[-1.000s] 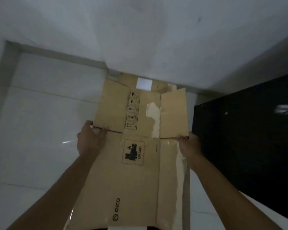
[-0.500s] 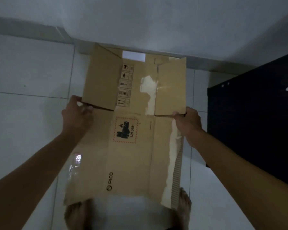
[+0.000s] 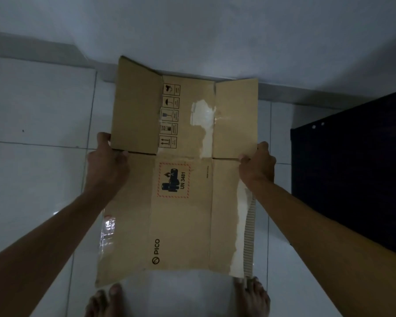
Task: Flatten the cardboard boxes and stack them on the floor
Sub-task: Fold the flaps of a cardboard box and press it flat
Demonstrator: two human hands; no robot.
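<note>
One flattened cardboard box (image 3: 181,175), two hands.

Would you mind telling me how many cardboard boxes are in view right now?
1. The flattened cardboard box is held at its side edges by the left hand and right hand, above the tiled floor. Others may lie hidden beneath it.

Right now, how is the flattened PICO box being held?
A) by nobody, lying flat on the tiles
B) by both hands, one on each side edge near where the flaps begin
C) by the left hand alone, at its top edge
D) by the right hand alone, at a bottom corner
B: the left hand grips the left edge of the cardboard box and the right hand pinches the right edge, both where the flaps start.
</note>
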